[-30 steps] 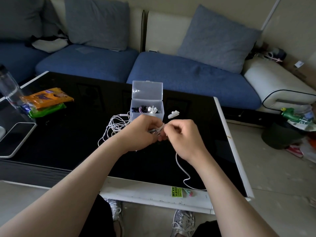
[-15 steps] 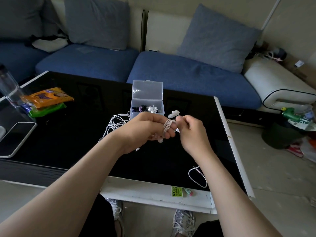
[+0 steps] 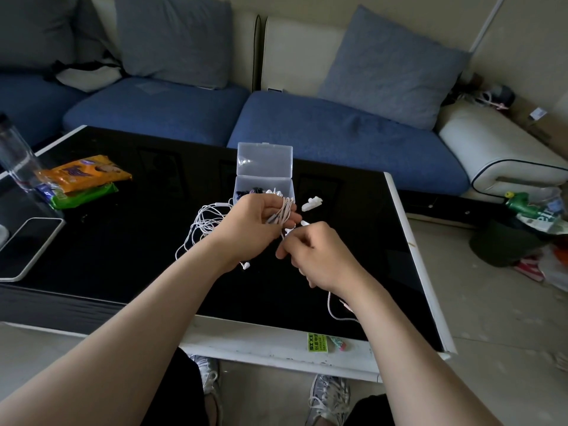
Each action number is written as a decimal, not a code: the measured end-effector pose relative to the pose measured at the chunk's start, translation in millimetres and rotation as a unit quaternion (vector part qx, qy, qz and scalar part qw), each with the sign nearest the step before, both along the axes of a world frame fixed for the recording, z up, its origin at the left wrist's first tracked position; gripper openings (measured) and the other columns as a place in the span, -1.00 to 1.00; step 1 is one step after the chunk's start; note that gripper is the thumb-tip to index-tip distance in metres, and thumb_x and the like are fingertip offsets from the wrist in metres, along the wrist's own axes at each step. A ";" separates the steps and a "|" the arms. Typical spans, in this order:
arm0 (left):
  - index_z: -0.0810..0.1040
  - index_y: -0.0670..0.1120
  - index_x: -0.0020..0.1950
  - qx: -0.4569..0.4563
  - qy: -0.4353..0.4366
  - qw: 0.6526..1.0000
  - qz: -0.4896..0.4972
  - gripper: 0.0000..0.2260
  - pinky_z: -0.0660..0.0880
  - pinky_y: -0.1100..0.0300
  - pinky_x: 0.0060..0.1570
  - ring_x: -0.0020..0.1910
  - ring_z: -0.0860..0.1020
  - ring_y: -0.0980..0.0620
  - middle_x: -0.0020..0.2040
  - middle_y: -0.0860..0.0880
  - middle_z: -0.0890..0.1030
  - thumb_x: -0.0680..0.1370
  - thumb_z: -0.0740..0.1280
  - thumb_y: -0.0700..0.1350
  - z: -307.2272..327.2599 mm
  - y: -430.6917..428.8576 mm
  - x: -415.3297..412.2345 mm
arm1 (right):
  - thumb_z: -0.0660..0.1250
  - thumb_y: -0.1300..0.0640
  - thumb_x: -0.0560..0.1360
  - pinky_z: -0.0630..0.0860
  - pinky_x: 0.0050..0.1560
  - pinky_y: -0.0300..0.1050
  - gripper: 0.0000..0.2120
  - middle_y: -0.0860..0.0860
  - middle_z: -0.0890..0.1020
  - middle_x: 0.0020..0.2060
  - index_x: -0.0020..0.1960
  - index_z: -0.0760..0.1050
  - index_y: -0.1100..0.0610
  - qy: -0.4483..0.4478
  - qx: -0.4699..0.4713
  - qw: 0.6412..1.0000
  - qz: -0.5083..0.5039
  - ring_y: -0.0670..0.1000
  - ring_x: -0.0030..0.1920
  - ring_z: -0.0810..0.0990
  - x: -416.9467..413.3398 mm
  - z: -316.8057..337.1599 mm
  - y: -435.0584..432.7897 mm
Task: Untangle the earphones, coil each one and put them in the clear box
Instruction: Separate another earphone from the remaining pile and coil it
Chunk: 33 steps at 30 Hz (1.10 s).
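Note:
My left hand [image 3: 256,222] holds a coil of white earphone cable [image 3: 284,212] wound round its fingers, just in front of the clear box [image 3: 264,182]. My right hand [image 3: 316,256] sits lower and to the right and pinches the free end of that same cable near its earbuds. The cable's tail [image 3: 333,312] trails under my right wrist onto the black table [image 3: 123,256]. The box stands open with its lid upright and holds dark and white earphones. A loose tangle of white earphones [image 3: 203,226] lies on the table left of my left hand.
A small white piece [image 3: 312,203] lies right of the box. Orange and green snack packets [image 3: 83,179], a clear bottle [image 3: 15,161] and a white tablet [image 3: 24,244] occupy the table's left side. A blue sofa stands behind; the table's white edge [image 3: 276,342] is nearest me.
My right hand has dropped down and to the right, away from my left hand. The coil on my left hand has lifted toward the box, and the trailing tail has shortened.

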<state>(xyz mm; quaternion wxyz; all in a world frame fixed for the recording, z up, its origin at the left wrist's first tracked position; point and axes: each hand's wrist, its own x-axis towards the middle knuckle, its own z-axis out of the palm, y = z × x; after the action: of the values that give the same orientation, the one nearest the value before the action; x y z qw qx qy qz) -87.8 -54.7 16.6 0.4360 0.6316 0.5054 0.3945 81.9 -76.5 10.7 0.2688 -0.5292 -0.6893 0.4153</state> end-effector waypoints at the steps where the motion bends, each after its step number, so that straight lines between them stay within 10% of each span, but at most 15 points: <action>1: 0.65 -0.19 0.21 0.022 0.048 0.999 -0.010 -0.66 0.65 0.15 0.16 0.06 0.72 0.10 0.05 -0.04 0.76 0.53 0.31 -0.48 -1.8 0.4 -1.4 | 0.29 0.15 0.58 0.40 -0.37 0.02 -0.72 -0.01 0.51 -0.51 -0.23 0.69 0.06 0.012 0.018 1.000 -0.010 -0.01 -0.48 0.43 0.1 1.1 0.0; 11: 0.70 -0.16 0.02 -0.065 0.045 0.988 -0.131 -0.72 0.55 0.15 -0.07 -0.12 0.68 0.07 -0.09 -0.06 0.76 0.55 0.24 -0.42 9.6 -7.3 9.9 | 0.42 0.09 0.60 0.56 -0.24 0.00 -0.72 0.04 0.67 -0.39 -0.26 0.65 0.16 0.046 0.194 0.964 -0.178 0.10 -0.30 0.65 19.7 -5.0 12.9; 18: 0.72 -0.21 0.06 -0.150 -0.162 0.968 -0.122 -0.66 0.45 0.14 -0.07 -0.13 0.60 0.02 -0.12 -0.11 0.69 0.48 0.18 -0.33 22.1 -9.5 9.8 | 0.41 0.09 0.62 0.44 -0.29 -0.10 -0.86 -0.06 0.58 -0.43 -0.05 0.72 0.09 0.155 0.036 0.957 -0.243 -0.08 -0.40 0.49 24.1 -1.6 17.8; 24: 0.64 -0.23 0.27 -0.170 -0.224 0.956 -0.086 -0.54 0.48 0.07 0.16 0.06 0.69 0.03 0.13 -0.13 0.74 0.50 0.10 -0.44 18.0 -4.3 12.4 | 0.28 -0.02 0.68 0.29 -0.41 -0.10 -0.65 0.03 0.44 -0.41 -0.05 0.66 0.21 0.049 -0.073 0.991 -0.105 -0.03 -0.47 0.34 14.0 -9.1 12.3; 33: 0.69 -0.11 -0.11 -0.041 0.073 0.996 -0.029 -0.75 0.45 0.14 -0.16 -0.26 0.53 0.08 -0.26 0.00 0.66 0.45 0.20 -0.25 -0.3 0.9 4.6 | 0.27 0.18 0.67 0.27 -0.45 -0.15 -0.68 -0.05 0.45 -0.53 -0.22 0.63 0.20 0.085 -0.004 0.995 -0.049 -0.07 -0.55 0.35 4.8 1.6 1.0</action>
<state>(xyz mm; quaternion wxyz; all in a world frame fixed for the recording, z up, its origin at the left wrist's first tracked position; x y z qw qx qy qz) -83.2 -53.8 16.2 0.4345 0.6546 0.5335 0.3132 86.6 -75.5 12.3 0.3444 -0.5265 -0.6352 0.4479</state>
